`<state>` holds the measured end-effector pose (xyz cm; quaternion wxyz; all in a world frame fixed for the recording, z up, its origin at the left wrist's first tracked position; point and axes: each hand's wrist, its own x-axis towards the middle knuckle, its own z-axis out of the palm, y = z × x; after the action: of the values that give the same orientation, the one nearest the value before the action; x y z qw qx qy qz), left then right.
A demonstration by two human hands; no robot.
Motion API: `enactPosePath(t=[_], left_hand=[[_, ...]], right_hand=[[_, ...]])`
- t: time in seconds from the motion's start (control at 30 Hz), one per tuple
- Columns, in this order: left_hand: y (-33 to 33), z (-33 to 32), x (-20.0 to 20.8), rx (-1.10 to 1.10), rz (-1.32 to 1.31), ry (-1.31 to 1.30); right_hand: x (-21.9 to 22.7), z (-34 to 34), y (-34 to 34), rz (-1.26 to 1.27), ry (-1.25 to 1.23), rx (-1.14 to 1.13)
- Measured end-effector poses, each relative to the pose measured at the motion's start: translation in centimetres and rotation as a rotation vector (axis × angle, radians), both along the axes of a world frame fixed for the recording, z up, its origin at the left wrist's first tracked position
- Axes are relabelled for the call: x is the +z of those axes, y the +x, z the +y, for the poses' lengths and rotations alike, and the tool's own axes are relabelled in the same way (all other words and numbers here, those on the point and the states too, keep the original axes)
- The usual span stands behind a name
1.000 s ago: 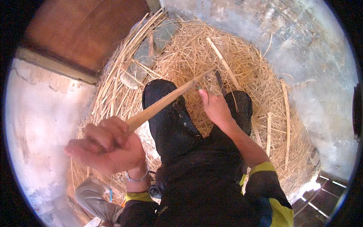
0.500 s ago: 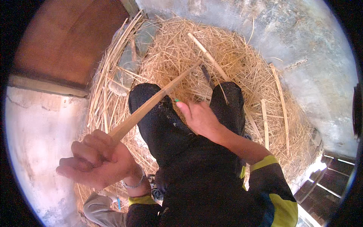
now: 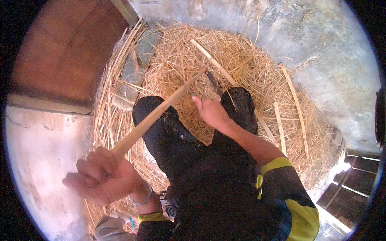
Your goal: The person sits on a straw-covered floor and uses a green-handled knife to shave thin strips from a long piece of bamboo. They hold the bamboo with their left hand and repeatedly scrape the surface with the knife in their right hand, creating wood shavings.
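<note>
A long, tapering bamboo strip [image 3: 157,113] slants from lower left to upper right over my left knee. My left hand [image 3: 105,176] is closed around its thick near end, and its thin tip reaches over the straw. Between my knees, my right hand [image 3: 212,113] is closed with the thumb extended forward. Just beyond its knuckles a dark knife blade [image 3: 214,83] sticks out towards the strip's tip; the handle is hidden by the hand. I cannot tell whether blade and strip touch.
Straw-like shavings [image 3: 177,48] cover the floor. A pale stick [image 3: 213,60] lies ahead, and more strips [image 3: 295,106] lie at the right. Long split lengths [image 3: 108,92] are heaped at the left. Plaster walls [image 3: 321,36] and a brown panel [image 3: 60,52] enclose the spot. Another person's grey-clad limb [image 3: 110,229] shows at lower left.
The view has shifted slightly. The strip's tip and the blade appear a little further left, both still close together. Both hands keep their hold.
</note>
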<state>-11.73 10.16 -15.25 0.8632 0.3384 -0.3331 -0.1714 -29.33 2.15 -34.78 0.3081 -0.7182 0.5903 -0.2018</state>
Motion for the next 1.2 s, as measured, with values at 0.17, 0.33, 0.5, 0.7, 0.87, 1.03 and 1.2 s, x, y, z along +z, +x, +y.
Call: enactPosePath(t=[0.17,0.33,0.5,0.7,0.87,1.03,1.2], left_hand=[[0.3,0.3,0.0,-0.051,-0.060,-0.058],[0.2,0.3,-0.4,-0.004,0.050,-0.055],[1.5,3.3,-1.7,-0.131,-0.429,-0.179],[-0.3,5.7,1.9,-0.627,-0.468,-0.302],[2.5,5.2,-2.7,-0.941,-0.642,-0.203],[2.0,2.7,-2.3,-0.772,-0.601,-0.261],[2.4,2.5,-1.3,-0.893,-0.743,-0.302]], right_hand=[[2.1,2.8,2.7,-0.114,-0.124,0.046],[-4.7,-1.8,-2.7,0.103,0.081,-0.098],[3.1,2.1,-1.8,-0.265,-0.073,-0.014],[11.0,9.1,-1.8,-0.538,0.188,0.310],[6.7,8.9,-1.9,-0.223,0.057,0.109],[9.5,8.3,-1.0,-0.190,0.012,0.190],[7.9,8.0,0.1,-0.026,-0.048,0.104]])
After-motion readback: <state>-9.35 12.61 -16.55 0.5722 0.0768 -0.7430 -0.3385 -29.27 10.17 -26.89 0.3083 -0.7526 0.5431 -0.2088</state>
